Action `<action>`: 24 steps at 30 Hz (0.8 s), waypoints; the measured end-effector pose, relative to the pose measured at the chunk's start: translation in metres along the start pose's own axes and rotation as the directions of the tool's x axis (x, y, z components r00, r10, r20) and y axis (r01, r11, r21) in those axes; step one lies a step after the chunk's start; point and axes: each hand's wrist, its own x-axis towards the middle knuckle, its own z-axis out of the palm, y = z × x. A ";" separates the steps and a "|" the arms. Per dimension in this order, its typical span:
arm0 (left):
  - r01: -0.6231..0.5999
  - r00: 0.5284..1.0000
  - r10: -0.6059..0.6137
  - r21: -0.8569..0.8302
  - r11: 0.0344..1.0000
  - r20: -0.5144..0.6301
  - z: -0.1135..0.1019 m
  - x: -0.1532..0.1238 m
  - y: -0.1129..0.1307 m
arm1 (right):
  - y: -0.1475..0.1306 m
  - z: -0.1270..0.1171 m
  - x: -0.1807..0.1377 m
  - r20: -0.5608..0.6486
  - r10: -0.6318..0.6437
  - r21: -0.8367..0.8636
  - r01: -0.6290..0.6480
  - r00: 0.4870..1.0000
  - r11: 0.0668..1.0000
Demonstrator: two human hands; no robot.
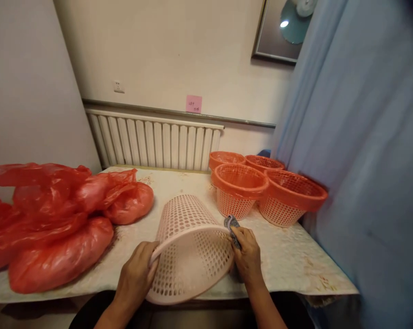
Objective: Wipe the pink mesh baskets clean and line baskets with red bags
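Note:
A pale pink perforated plastic basket [187, 212] lies tipped on its side at the table's front edge, its open mouth facing me. My left hand [136, 272] is closed round the left of its rim. On the right of the rim, my right hand [247, 256] presses a grey cloth [232, 224] against the plastic, its fingers closed on the cloth. Part of the cloth is hidden under those fingers. The inside of the basket shows nothing in it.
Several similar baskets lined with red plastic bags, one of them a front basket [235, 208], stand at the back right. Filled red plastic bags [62, 256] lie on the left of the table [282, 269]. A blue curtain [371, 183] hangs at the right; a radiator [158, 141] stands behind.

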 end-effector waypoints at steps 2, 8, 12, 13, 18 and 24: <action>-0.051 0.998 0.050 -0.010 0.999 -0.048 0.004 0.002 0.011 | 0.007 -0.001 -0.001 0.003 0.119 -0.014 -0.119 0.993 0.993; -0.074 0.997 0.073 -0.064 0.995 -0.028 0.010 0.017 0.044 | 0.018 -0.007 -0.006 -0.145 0.616 0.322 -0.551 0.775 0.769; 0.005 1.000 -0.006 -0.061 0.998 -0.016 0.015 0.024 0.067 | 0.010 0.003 -0.006 -0.012 0.844 0.732 -0.571 0.536 0.372; 0.026 1.000 -0.026 -0.069 0.997 0.000 0.015 0.025 0.072 | 0.003 0.007 -0.003 0.065 0.854 0.801 -0.538 0.516 0.264; 0.067 0.996 -0.057 -0.178 0.982 0.064 0.016 0.030 0.091 | -0.049 0.023 0.028 0.190 0.818 0.932 -0.361 0.542 0.023; 0.191 0.978 -0.154 -0.305 0.933 0.141 0.042 0.010 0.100 | -0.105 0.045 0.032 0.078 0.719 0.894 -0.367 0.690 0.255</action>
